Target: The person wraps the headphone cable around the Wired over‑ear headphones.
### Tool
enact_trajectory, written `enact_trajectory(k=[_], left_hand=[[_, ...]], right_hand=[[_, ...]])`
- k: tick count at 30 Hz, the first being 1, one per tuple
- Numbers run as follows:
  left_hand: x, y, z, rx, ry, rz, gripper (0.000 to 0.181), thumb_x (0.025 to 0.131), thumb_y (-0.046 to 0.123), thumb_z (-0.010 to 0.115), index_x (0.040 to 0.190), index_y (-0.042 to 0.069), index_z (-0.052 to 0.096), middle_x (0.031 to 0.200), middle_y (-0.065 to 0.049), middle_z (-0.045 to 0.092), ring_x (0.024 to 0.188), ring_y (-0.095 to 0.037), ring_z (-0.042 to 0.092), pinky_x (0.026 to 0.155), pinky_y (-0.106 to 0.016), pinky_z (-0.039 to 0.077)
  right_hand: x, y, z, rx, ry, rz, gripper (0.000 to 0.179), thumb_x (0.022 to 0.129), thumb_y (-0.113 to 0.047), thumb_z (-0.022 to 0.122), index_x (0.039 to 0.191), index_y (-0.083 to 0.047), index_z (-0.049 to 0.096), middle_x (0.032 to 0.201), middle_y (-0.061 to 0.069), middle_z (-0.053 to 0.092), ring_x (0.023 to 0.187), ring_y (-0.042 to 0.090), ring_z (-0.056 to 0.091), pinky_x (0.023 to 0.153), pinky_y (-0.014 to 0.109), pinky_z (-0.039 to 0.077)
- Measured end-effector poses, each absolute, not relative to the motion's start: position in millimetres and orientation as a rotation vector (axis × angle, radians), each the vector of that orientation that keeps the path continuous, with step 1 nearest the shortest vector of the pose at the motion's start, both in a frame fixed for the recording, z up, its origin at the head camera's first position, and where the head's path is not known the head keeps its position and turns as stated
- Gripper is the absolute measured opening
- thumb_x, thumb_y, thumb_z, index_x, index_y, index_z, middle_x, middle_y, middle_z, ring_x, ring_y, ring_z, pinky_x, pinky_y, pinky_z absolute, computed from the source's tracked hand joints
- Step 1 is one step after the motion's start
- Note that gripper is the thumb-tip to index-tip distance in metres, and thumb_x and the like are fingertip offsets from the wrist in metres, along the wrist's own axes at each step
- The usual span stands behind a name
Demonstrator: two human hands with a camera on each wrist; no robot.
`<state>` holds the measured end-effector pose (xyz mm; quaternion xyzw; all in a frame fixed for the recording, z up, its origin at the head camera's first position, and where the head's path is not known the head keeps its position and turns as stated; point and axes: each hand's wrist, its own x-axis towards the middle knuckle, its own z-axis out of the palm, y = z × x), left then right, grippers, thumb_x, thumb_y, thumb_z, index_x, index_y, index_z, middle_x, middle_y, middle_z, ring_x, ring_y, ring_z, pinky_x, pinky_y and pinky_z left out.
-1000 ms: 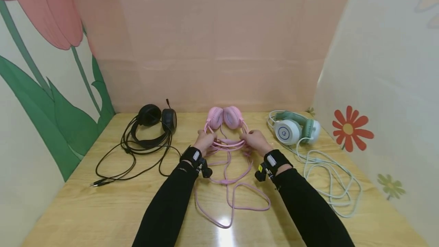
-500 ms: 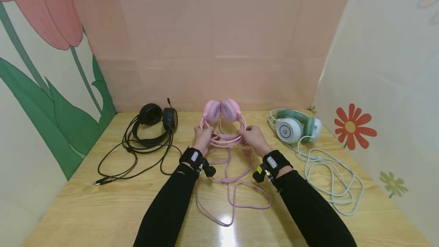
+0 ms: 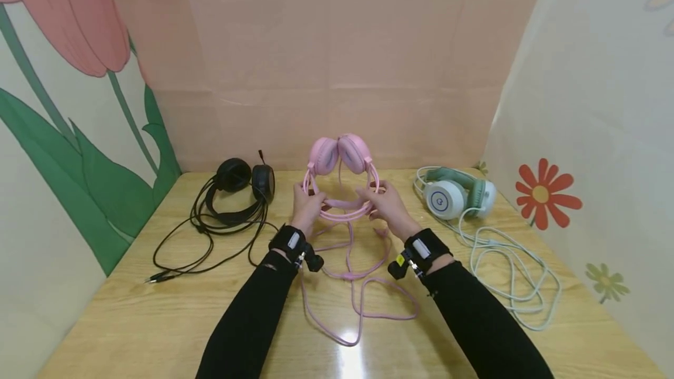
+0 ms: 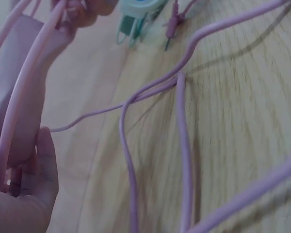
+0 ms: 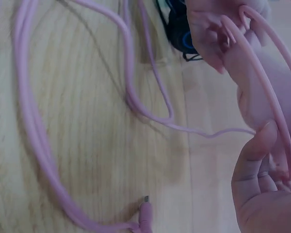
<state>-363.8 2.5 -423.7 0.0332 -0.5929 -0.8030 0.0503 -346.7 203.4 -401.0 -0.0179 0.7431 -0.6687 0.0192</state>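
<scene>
Pink headphones (image 3: 354, 154) are held up over the table, ear cups at the top and headband curving below. My left hand (image 3: 308, 208) grips the band's left side, and my right hand (image 3: 389, 208) grips its right side. Both wrist views show fingers curled around the thin pink band wires (image 4: 26, 87), with the soft band pad (image 5: 262, 92) between them. A pink cable (image 3: 350, 276) runs down from the headphones and lies in loose loops on the wood. Its plug (image 5: 145, 213) rests on the table in the right wrist view.
Black headphones (image 3: 237, 215) with a mic and bunched cable lie on the left of the wooden table (image 3: 158, 332). Green and white headphones (image 3: 447, 199) with a coiled pale cable (image 3: 516, 285) lie on the right. A pink backdrop (image 3: 326, 75) closes off the back.
Both hands have lifted the pink headphones upward off the table, and the ear cups have risen toward the backdrop. The other headphones have stayed put.
</scene>
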Motion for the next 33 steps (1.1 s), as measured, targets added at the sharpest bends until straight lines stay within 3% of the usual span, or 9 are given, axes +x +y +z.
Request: enact_trajectory(k=[5,10,14,18,24,29,33], left_hand=[[-363,-4,-416,0.047,-1.834,-2.368,0.057,0.077,-0.011,0.056,0.128,0.000,0.032,0.097,-0.013,0.044,0.071,-0.021,0.057,0.068,-0.036,0.056],[-361,-14,-411,0.006,-1.910,-2.318,0.056,0.080,-0.009,0.055,0.130,0.002,0.032,0.101,-0.016,0.049,0.070,-0.021,0.060,0.069,-0.036,0.056],[-359,-21,-409,-0.033,-1.975,-2.267,0.056,0.079,-0.008,0.055,0.130,0.001,0.033,0.107,-0.018,0.048,0.075,-0.023,0.059,0.069,-0.036,0.055],[-359,-29,-409,-0.075,-2.054,-2.224,0.057,0.078,-0.005,0.057,0.130,0.000,0.035,0.108,-0.015,0.047,0.079,-0.023,0.058,0.068,-0.033,0.055],[-357,-39,-405,-0.171,-2.177,-2.171,0.052,0.084,0.001,0.059,0.132,0.002,0.039,0.110,-0.017,0.051,0.084,-0.026,0.061,0.071,-0.034,0.055],[-353,-43,-402,-0.202,-2.203,-2.202,0.049,0.085,0.001,0.061,0.131,0.004,0.043,0.107,-0.018,0.056,0.085,-0.029,0.064,0.071,-0.036,0.055],[-350,-43,-400,-0.275,-2.264,-2.160,0.047,0.085,0.003,0.062,0.130,0.005,0.048,0.105,-0.018,0.058,0.082,-0.027,0.065,0.070,-0.035,0.055]], right_hand=[[-352,213,-397,-0.103,2.156,-2.183,0.055,0.089,-0.046,0.061,0.119,-0.003,0.049,0.091,0.010,0.062,0.063,0.015,0.059,0.053,0.027,0.048],[-355,219,-394,-0.128,1.998,-2.245,0.051,0.093,-0.042,0.055,0.116,0.004,0.052,0.094,0.012,0.060,0.064,0.016,0.058,0.055,0.027,0.048],[-356,221,-392,-0.164,1.860,-2.282,0.042,0.097,-0.038,0.050,0.119,-0.002,0.053,0.087,0.010,0.059,0.063,0.015,0.057,0.057,0.027,0.048],[-357,222,-390,-0.165,1.814,-2.263,0.032,0.097,-0.040,0.048,0.110,-0.011,0.056,0.076,0.006,0.060,0.061,0.016,0.056,0.056,0.027,0.048],[-357,226,-390,-0.137,1.704,-2.226,0.043,0.098,-0.051,0.037,0.118,-0.014,0.046,0.073,0.004,0.060,0.058,0.016,0.057,0.055,0.026,0.048],[-359,230,-395,-0.116,1.680,-2.233,0.054,0.095,-0.058,0.034,0.113,-0.010,0.050,0.087,0.007,0.061,0.071,0.019,0.060,0.061,0.029,0.050],[-364,235,-400,-0.080,1.525,-2.352,0.038,0.096,-0.047,0.046,0.108,-0.011,0.050,0.101,0.007,0.061,0.089,0.018,0.061,0.077,0.029,0.050]])
